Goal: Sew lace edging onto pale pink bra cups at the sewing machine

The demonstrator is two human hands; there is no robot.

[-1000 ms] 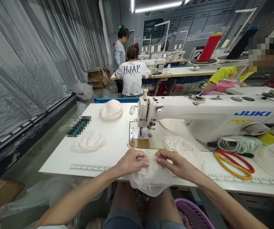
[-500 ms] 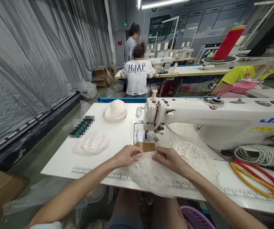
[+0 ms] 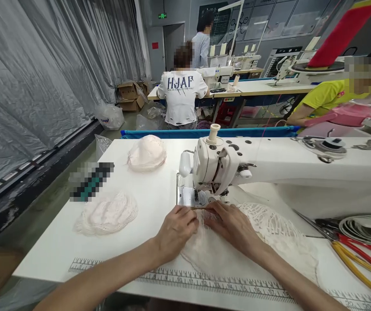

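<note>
My left hand (image 3: 176,229) and my right hand (image 3: 231,224) both pinch the far edge of a white net fabric piece (image 3: 211,255) lying on the white table (image 3: 52,246). The edge sits right in front of the needle plate (image 3: 188,198) of the white sewing machine (image 3: 269,168). Fingers of both hands are curled onto the cloth. More net fabric (image 3: 279,229) spreads to the right under the machine arm.
Two finished net pieces (image 3: 108,212) (image 3: 146,153) lie at the left. Red and yellow cords (image 3: 363,255) and a white cord coil (image 3: 366,225) lie at the right. A printed ruler (image 3: 185,280) runs along the near edge. Other people sit at machines behind.
Both hands carried the net fabric up from the table's near edge and forward to the needle plate. My head moved closer to the machine.
</note>
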